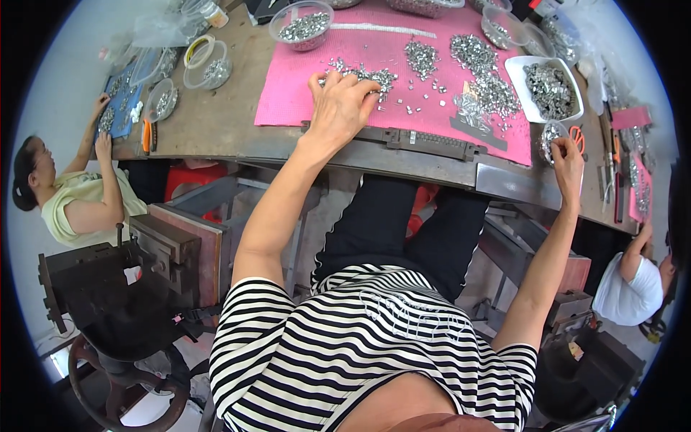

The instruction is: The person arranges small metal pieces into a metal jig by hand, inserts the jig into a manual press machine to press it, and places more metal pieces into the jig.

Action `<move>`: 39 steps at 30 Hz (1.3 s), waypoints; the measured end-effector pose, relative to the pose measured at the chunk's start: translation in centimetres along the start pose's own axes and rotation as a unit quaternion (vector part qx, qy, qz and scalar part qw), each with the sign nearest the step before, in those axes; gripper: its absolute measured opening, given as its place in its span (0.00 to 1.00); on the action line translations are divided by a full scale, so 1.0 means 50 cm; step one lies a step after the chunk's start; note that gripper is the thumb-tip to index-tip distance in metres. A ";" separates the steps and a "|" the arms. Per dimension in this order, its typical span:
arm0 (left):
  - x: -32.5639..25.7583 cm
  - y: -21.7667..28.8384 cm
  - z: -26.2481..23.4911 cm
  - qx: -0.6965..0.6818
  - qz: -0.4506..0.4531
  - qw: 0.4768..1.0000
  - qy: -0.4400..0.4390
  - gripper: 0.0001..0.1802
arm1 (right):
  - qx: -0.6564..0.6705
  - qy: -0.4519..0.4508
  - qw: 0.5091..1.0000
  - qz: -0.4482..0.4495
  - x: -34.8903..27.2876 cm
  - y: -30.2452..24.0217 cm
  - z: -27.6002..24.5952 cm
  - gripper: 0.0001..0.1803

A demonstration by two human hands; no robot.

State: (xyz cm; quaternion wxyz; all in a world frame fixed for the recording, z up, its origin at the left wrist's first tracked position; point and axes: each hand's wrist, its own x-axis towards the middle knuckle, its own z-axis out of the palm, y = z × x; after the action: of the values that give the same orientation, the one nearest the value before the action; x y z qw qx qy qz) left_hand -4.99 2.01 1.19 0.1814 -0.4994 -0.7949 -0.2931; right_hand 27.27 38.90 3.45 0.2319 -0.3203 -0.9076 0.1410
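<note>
My left hand [338,104] is over a pile of small silvery metal parts [378,79] on a pink mat [277,104]. Its fingers are bent and closed down at the pile; what lies between the fingertips is hidden. Off to the right, my right hand [570,167] is at a small clear plastic cup [548,140] holding more metal parts. Those fingers are pinched together at the cup's edge, and I cannot see what is in them. Beyond the hands, further heaps of metal parts [475,54] are spread over the mat.
A dark slotted metal bar [432,142] lies along the mat's front edge. Near the cup are a white tub [515,75] of parts and orange-handled scissors [577,137]. Behind my left hand stands a clear bowl [302,45]. Co-workers sit left [79,194] and right [630,288].
</note>
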 end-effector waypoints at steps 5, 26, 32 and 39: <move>-0.005 0.009 -0.011 -0.025 -0.017 0.998 -0.056 0.06 | 0.013 0.014 1.000 0.006 -0.010 0.004 -0.008 0.07; 0.015 -0.002 0.005 -0.002 -0.009 0.997 -0.080 0.05 | 0.006 0.078 0.997 -0.012 -0.024 0.017 0.001 0.05; 0.020 0.011 -0.016 -0.026 -0.001 0.996 -0.081 0.04 | 0.043 0.081 0.992 -0.091 -0.053 -0.153 0.011 0.04; 0.055 0.083 0.000 -0.121 -0.013 0.989 -0.084 0.04 | 0.048 0.068 0.988 -0.129 -0.107 -0.197 0.126 0.04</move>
State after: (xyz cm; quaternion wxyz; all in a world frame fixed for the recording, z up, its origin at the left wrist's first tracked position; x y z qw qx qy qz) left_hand -2.48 5.28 3.95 0.0480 -0.5298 -0.7728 -0.3461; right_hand 22.62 27.33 0.29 0.3242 -0.1981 -0.9157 0.1310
